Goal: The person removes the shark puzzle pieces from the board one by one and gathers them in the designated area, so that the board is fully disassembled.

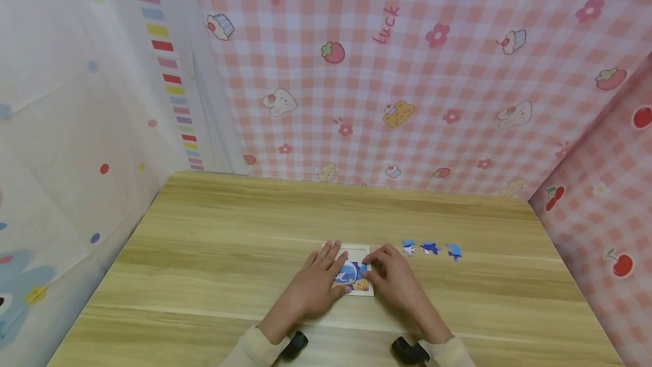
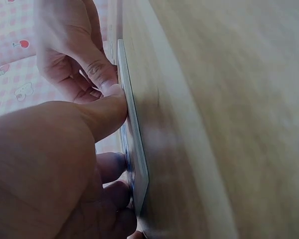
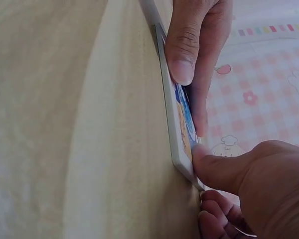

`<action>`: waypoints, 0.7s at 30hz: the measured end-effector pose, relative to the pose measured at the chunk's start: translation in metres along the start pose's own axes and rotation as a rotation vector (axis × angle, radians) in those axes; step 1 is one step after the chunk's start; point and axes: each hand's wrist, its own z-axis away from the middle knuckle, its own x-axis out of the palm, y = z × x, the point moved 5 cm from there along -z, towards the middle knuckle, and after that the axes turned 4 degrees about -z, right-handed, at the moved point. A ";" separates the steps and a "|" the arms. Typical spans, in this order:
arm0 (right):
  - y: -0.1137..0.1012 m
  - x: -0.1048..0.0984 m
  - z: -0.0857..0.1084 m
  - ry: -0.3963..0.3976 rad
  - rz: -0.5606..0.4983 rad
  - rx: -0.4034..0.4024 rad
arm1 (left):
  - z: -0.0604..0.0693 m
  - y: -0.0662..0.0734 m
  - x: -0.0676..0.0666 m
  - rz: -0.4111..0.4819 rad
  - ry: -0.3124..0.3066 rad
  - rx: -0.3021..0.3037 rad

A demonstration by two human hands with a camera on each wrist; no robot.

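Observation:
A small framed jigsaw board [image 1: 363, 293] lies on the table, partly filled with blue and yellow picture pieces. My left hand [image 1: 318, 285] rests across its left side with fingers extended; in the left wrist view the thumb of that hand [image 2: 45, 159] touches the board's edge [image 2: 134, 129]. At the board's right side, my right hand [image 1: 399, 282] pinches a blue puzzle piece [image 1: 363, 268] between thumb and index finger, low over the picture. The right wrist view has the right thumb against the picture, the hand's [image 3: 274, 179] other fingers curled beside the frame [image 3: 175, 132].
Three loose blue puzzle pieces [image 1: 409, 247], [image 1: 430, 248], [image 1: 454, 251] lie in a row to the right of the board, beyond my right hand. The wooden table [image 1: 204, 231] meets a pink checked cloth [image 1: 316, 84] at its back edge. Cloths also hang at both sides.

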 end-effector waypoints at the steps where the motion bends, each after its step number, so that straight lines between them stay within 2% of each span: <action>1: 0.000 0.000 0.000 0.000 -0.001 -0.001 | 0.000 0.000 0.000 -0.003 0.000 0.000; 16: -0.004 0.001 -0.001 0.036 -0.020 -0.022 | 0.004 0.002 -0.004 -0.005 0.013 0.001; 21: -0.003 0.001 0.001 0.050 -0.059 -0.012 | 0.003 0.003 -0.003 -0.011 0.017 0.003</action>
